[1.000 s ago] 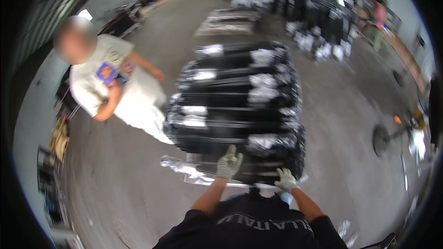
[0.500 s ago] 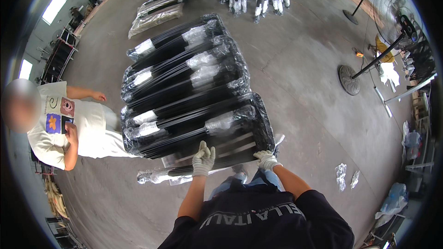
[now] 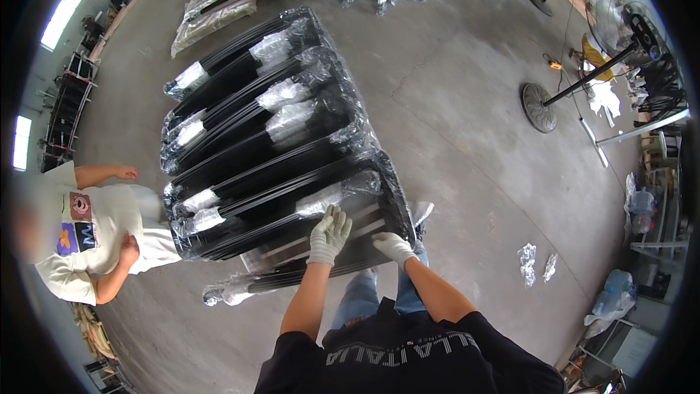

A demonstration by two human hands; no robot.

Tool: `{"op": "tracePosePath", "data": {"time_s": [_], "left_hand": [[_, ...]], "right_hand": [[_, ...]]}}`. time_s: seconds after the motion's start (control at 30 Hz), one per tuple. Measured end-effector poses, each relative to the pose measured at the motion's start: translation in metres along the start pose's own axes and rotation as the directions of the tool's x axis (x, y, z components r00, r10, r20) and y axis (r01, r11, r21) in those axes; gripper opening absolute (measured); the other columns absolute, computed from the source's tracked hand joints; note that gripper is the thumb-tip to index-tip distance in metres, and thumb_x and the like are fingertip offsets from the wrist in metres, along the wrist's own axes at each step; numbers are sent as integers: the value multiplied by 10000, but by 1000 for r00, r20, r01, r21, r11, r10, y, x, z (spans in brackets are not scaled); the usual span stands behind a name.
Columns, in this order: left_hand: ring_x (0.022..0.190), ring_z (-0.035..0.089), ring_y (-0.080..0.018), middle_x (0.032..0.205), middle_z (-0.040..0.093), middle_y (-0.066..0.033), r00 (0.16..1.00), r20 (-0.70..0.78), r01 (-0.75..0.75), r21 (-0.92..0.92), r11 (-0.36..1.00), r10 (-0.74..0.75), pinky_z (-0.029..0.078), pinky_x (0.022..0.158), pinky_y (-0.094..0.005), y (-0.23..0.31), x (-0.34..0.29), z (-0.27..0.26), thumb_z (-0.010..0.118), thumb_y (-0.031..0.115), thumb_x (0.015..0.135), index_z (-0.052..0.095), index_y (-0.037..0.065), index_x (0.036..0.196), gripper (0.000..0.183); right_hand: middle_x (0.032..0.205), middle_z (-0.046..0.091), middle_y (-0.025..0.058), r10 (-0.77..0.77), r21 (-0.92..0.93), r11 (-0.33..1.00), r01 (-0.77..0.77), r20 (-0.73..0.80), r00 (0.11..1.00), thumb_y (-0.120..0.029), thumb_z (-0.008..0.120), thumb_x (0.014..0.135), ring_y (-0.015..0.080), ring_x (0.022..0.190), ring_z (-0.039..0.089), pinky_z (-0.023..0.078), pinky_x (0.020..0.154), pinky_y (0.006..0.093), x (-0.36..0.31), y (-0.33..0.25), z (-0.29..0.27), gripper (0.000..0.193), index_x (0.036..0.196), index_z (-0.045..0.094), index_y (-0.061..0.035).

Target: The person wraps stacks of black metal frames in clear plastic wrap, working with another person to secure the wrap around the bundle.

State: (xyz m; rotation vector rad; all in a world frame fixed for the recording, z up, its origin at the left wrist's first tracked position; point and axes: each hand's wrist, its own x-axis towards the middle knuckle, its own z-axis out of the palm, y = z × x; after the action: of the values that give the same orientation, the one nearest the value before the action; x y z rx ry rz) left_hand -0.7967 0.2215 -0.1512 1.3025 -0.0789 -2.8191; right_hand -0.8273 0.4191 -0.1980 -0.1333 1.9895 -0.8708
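Both gloved | left hand (image 3: 329, 233), right hand (image 3: 394, 246) flat, seemingly, on wrapped bundle (image 3: 292, 215)

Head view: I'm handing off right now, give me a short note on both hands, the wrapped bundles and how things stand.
Left hand: gloved, flat and open on the nearest wrapped bundle.
Right hand: gloved, resting at that bundle's near edge; grip unclear.
Bundles: black, plastic-wrapped, stacked in a row on the concrete floor; one thinner bundle lies apart, in front.
Done: row stacked.
Left: the loose bundle is not on the stack.
A second person stands at the left.

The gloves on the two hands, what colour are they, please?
White, on left hand and right hand; head view.
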Motion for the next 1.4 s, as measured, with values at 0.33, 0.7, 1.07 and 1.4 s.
{"op": "tracePosePath", "data": {"time_s": [0.33, 0.7, 1.07, 1.4], "left_hand": [[1110, 435, -235, 1104, 540, -92, 988, 20, -156, 272, 950, 156, 311, 951, -402, -64, 49, 30, 325, 193, 899, 407, 52, 1214, 355], [1199, 347, -265, 1322, 344, -152, 804, 472, -447, 78, 891, 362, 256, 1020, -378, -26, -56, 124, 306, 384, 916, 332, -9, 1281, 536], [1079, 504, -289, 1188, 526, -116, 848, 122, -485, -215, 848, 516, 367, 953, -462, -13, -82, -49, 424, 278, 886, 496, 64, 1189, 378], [1023, 550, -279, 1129, 568, -105, 786, -206, -615, -347, 708, 583, 406, 919, -472, -88, -56, -24, 416, 259, 890, 538, 84, 1139, 328]], "right_hand": [[1084, 559, 161, -314, 135, 912, 388, -382, 869, -300, 517, 796, 281, 1006, 536, 415, 857, 317, 33, -98, -71, 430, 1168, 495, -84], [1084, 573, 137, -197, -564, 807, 178, 28, 980, -439, 404, 796, 301, 1052, 511, 392, 908, 372, 36, -134, -127, 472, 1104, 566, -121], [1152, 520, 127, -255, -722, 643, 255, 112, 960, -391, 459, 778, 280, 1092, 474, 372, 925, 372, 55, -178, -176, 461, 1120, 542, -92], [1161, 459, 209, -749, -809, 276, 520, 159, 644, -343, 543, 729, 363, 1123, 386, 292, 948, 470, 195, -209, -176, 366, 1002, 566, -99]]}}
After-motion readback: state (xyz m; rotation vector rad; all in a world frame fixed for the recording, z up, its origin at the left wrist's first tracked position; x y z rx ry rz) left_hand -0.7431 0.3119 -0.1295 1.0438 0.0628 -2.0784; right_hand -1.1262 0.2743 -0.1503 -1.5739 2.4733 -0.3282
